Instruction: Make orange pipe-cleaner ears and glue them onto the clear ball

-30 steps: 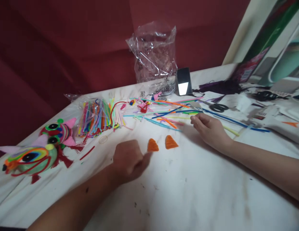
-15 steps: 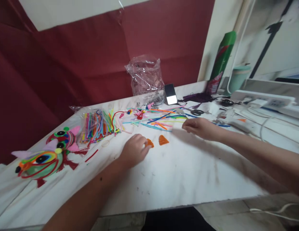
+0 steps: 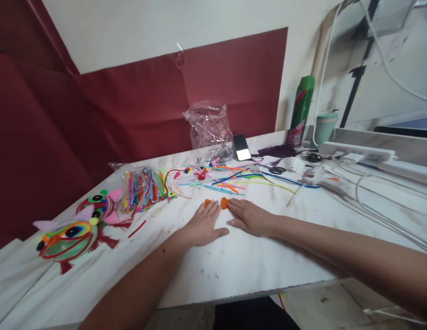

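Observation:
Two small orange fuzzy pieces, seemingly shaped from pipe cleaner, lie side by side on the white marbled table. My left hand rests flat, its outstretched fingertips on the left orange piece and partly covering it. My right hand also lies flat with fingers extended, the tips touching the right orange piece. Neither hand grips anything. Just beyond the hands are loose coloured pipe cleaners.
At left stand two colourful animal-head crafts beside a bundle of pipe cleaners. Farther back are a clear plastic bag, a phone, scissors and a green spray can. A power strip with cables lies right.
My right hand has come left and down onto the right orange piece. My left hand has flattened, its fingers now extended over the left piece. The camera view has tilted up.

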The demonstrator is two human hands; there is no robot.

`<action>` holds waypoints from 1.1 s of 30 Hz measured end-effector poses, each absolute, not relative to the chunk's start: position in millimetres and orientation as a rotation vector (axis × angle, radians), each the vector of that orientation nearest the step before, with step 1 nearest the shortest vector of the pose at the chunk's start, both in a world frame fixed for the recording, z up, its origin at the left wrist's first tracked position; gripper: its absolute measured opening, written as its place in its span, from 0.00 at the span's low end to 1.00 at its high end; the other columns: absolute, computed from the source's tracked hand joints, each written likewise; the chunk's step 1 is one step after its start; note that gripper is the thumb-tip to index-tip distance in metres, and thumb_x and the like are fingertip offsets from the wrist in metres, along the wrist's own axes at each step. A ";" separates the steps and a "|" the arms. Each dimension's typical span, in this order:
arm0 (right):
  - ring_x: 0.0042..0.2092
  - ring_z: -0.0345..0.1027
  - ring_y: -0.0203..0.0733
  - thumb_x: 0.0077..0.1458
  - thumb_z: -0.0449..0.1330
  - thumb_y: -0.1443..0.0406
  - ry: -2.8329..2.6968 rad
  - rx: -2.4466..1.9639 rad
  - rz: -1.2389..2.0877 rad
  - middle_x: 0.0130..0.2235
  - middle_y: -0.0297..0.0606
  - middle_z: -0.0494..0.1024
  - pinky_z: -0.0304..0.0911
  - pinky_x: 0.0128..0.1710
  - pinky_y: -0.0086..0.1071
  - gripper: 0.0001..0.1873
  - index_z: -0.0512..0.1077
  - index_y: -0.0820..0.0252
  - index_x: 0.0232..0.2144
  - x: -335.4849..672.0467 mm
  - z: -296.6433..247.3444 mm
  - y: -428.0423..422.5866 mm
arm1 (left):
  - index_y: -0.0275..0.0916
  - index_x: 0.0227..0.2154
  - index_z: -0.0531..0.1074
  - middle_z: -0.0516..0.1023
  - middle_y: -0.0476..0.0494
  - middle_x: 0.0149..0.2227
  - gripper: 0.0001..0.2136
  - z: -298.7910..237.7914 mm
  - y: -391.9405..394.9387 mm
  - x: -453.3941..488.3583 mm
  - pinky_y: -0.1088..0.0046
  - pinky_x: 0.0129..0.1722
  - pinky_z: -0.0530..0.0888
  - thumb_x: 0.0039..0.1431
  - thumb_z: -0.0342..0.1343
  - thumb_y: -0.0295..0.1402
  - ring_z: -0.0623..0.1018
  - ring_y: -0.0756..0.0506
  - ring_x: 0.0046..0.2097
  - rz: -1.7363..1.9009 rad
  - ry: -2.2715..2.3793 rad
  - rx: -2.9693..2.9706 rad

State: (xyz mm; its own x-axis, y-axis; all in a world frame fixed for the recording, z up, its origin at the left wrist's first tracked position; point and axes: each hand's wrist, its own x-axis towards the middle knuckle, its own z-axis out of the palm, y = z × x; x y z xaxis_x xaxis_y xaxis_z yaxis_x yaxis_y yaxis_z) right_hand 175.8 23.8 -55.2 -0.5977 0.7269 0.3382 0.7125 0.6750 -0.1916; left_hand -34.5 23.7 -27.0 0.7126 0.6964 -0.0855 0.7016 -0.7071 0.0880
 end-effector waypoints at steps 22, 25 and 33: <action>0.39 0.69 0.43 0.54 0.53 0.70 -2.072 -1.784 -0.107 0.37 0.44 0.76 0.61 0.38 0.33 0.09 0.72 0.66 0.33 247.7 -23.1 86.1 | 0.40 0.17 0.53 0.57 0.51 0.19 0.14 -20.3 29.8 -37.5 0.71 0.25 0.57 0.54 0.50 0.23 0.59 0.50 0.24 1.343 0.966 3.122; 0.42 0.68 0.41 0.57 0.55 0.63 -2.104 -1.891 -0.167 0.43 0.41 0.72 0.64 0.42 0.40 0.12 0.69 0.64 0.42 266.8 -29.9 93.6 | 0.40 0.17 0.52 0.56 0.52 0.19 0.15 -19.8 30.8 -38.4 0.71 0.25 0.57 0.53 0.50 0.23 0.59 0.50 0.25 1.320 0.925 3.121; 0.45 0.67 0.43 0.57 0.55 0.62 -2.045 -1.972 -0.230 0.47 0.43 0.70 0.65 0.43 0.42 0.16 0.66 0.64 0.46 266.1 -33.9 87.6 | 0.40 0.17 0.53 0.56 0.52 0.19 0.14 -25.0 32.8 -36.7 0.73 0.25 0.58 0.54 0.51 0.24 0.59 0.51 0.24 1.224 0.866 3.113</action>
